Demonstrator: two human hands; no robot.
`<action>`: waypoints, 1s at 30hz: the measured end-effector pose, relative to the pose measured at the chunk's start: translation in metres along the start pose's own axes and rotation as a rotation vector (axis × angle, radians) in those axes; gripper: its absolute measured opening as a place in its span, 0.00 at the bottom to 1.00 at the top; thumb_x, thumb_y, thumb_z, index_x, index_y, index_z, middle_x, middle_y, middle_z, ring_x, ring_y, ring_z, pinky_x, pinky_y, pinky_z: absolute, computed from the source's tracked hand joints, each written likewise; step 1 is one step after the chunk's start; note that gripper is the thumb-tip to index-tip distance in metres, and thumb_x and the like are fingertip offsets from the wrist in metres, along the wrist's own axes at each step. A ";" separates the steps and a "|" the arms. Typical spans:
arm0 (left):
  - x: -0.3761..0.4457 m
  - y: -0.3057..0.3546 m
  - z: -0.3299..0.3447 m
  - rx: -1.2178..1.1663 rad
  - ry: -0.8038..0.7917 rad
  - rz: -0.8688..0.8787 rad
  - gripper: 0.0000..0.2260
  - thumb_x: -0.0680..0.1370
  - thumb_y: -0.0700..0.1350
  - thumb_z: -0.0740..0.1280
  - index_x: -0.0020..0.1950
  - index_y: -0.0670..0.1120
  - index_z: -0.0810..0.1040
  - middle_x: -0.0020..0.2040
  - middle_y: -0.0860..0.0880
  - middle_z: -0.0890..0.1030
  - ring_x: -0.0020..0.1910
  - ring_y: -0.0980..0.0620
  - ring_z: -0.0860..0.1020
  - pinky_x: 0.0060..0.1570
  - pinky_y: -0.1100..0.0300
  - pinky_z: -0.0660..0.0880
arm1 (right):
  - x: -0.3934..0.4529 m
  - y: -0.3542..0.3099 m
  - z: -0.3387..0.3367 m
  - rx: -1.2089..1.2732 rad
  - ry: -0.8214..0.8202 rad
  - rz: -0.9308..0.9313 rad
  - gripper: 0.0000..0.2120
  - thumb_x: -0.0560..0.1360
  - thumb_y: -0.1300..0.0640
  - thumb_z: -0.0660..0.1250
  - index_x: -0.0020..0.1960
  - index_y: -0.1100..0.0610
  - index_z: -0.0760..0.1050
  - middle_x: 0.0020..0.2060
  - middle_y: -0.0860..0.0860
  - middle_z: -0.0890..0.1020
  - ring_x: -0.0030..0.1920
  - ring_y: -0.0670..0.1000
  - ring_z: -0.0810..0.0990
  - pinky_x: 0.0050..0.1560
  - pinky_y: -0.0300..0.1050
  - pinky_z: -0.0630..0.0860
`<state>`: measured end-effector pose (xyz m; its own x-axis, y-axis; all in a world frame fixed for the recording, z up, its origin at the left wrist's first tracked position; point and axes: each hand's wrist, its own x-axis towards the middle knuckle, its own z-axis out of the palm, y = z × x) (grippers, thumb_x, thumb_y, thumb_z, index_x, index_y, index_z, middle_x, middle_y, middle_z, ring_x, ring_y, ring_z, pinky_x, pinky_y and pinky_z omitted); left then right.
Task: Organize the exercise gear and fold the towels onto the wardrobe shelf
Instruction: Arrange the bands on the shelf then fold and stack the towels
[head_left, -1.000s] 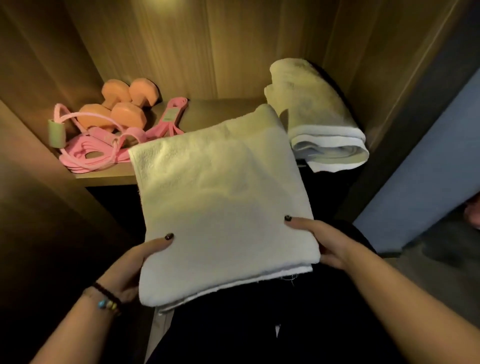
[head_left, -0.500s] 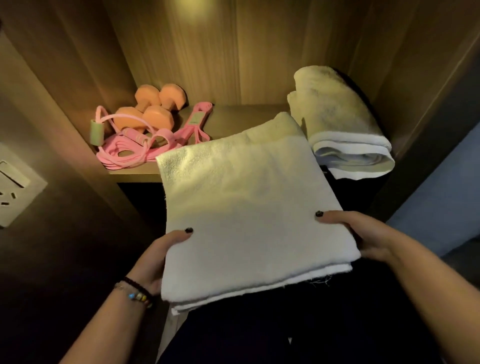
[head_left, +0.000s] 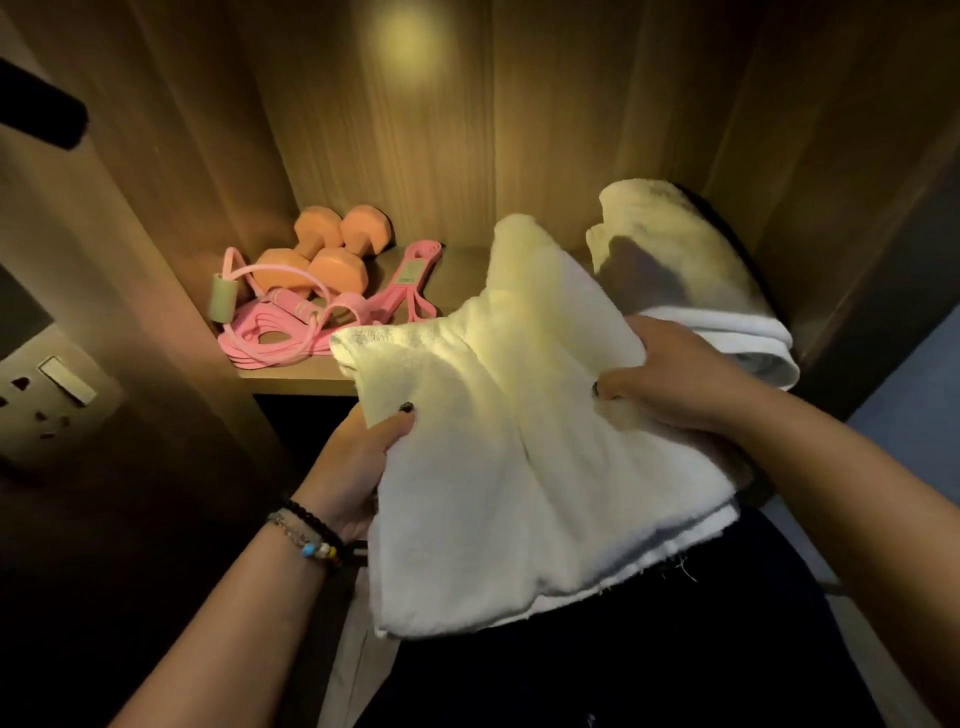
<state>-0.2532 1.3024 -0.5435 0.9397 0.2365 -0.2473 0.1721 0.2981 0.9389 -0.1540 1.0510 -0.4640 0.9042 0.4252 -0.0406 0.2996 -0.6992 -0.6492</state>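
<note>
I hold a folded white towel (head_left: 519, 441) in front of the wardrobe shelf (head_left: 296, 374). My left hand (head_left: 358, 462) grips its left edge, thumb on top. My right hand (head_left: 670, 379) grips its right side and bunches the cloth, so the towel buckles along a ridge in the middle. A second folded white towel (head_left: 696, 270) lies on the right of the shelf. Two orange dumbbells (head_left: 322, 249) stand at the back left, with pink resistance bands (head_left: 291, 322) and a pink loop with a pale green handle (head_left: 224, 299) in front of them.
Wooden wardrobe walls close in on the left, back and right. A wall socket plate (head_left: 47, 400) sits on the left panel. A dark rod end (head_left: 47, 119) sticks out at upper left. Below the shelf it is dark.
The towel was flat between both hands; now my right hand has come over its right side and pushed inward, creasing it. The towel's far end now reaches over the shelf.
</note>
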 end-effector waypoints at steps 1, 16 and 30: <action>-0.003 0.003 0.008 0.012 -0.003 0.023 0.10 0.81 0.41 0.61 0.61 0.49 0.75 0.55 0.45 0.83 0.51 0.45 0.83 0.43 0.51 0.81 | -0.005 -0.016 0.002 -0.092 0.007 -0.052 0.19 0.74 0.52 0.67 0.63 0.50 0.70 0.53 0.51 0.78 0.50 0.52 0.77 0.48 0.48 0.75; -0.014 -0.006 0.034 -0.429 -0.145 -0.024 0.43 0.59 0.61 0.80 0.68 0.42 0.74 0.63 0.38 0.78 0.59 0.40 0.80 0.50 0.49 0.80 | -0.071 -0.039 0.087 -0.301 -0.185 -0.343 0.29 0.81 0.45 0.48 0.75 0.38 0.33 0.78 0.45 0.45 0.67 0.54 0.59 0.67 0.56 0.61; 0.000 -0.025 0.057 -0.541 -0.181 0.083 0.26 0.57 0.45 0.77 0.54 0.41 0.82 0.51 0.41 0.81 0.49 0.42 0.81 0.49 0.50 0.79 | -0.049 0.025 0.053 0.628 0.125 0.061 0.29 0.62 0.42 0.79 0.59 0.38 0.71 0.60 0.43 0.77 0.56 0.44 0.79 0.52 0.41 0.77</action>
<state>-0.2404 1.2419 -0.5530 0.9874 0.1313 -0.0878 -0.0356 0.7268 0.6859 -0.2067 1.0434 -0.5181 0.9539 0.2989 -0.0274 0.0454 -0.2340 -0.9712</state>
